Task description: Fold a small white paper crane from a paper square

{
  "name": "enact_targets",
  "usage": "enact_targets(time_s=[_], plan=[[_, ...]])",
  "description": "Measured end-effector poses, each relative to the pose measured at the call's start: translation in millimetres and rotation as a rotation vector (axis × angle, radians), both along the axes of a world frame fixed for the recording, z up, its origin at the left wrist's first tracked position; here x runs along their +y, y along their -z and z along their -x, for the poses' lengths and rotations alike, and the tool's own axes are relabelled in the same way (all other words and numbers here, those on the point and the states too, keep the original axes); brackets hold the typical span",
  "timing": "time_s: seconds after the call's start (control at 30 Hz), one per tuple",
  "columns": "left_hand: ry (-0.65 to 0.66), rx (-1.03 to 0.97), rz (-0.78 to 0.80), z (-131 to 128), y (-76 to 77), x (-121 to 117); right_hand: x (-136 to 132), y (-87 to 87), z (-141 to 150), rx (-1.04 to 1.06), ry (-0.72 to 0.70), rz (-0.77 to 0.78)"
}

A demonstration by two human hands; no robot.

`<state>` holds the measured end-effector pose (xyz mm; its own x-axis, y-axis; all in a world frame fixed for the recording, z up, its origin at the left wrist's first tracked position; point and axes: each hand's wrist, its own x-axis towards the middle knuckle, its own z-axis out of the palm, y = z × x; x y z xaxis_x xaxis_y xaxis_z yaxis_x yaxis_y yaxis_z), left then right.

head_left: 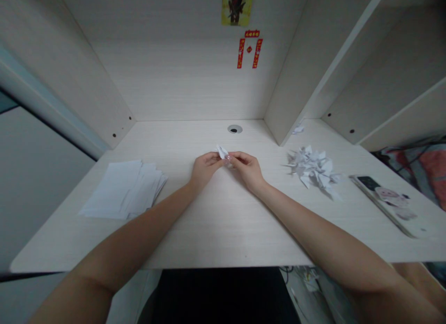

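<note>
A small folded piece of white paper [222,152] is pinched between my two hands above the middle of the pale wooden desk [216,231]. My left hand [204,168] grips its left side with the fingertips. My right hand [248,168] grips its right side. The folds in the paper are too small to make out. A stack of flat white sheets [123,190] lies on the desk to the left of my left arm. To the right of my right hand sits a pile of several small folded paper figures [313,169].
A phone in a cartoon-printed case [386,199] lies near the desk's right edge. A cable hole [234,128] sits at the back. A shelf divider [296,82] rises at the right, a scrap of paper [298,128] beside it. Red and yellow stickers [249,49] hang on the back wall.
</note>
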<state>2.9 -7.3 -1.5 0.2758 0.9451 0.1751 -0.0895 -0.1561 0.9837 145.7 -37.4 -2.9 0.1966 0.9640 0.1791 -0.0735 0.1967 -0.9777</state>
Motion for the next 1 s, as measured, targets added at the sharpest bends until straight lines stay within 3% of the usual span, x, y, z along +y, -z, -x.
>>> enact_targets(time_s=[0.27, 0.37, 0.5, 0.73, 1.0], plan=[[-0.135, 0.067, -0.058, 2, -1.5, -1, 3, 5.7, -2, -0.155, -0.003, -0.008], [-0.208, 0.210, -0.178, 3, -4.3, -5, 3, 6.0, -4, -0.214, 0.039, -0.038], [-0.285, 0.422, -0.389, 6, -7.3, -10, -2, -2.8, -8, -0.274, 0.196, -0.178], [-0.326, 0.662, -0.668, 9, -10.6, -11, -10, -12.1, -11, -0.554, 0.250, -0.345], [-0.321, 0.716, -0.726, 11, -12.6, -9, -4, -5.4, -15, -0.644, 0.231, -0.305]])
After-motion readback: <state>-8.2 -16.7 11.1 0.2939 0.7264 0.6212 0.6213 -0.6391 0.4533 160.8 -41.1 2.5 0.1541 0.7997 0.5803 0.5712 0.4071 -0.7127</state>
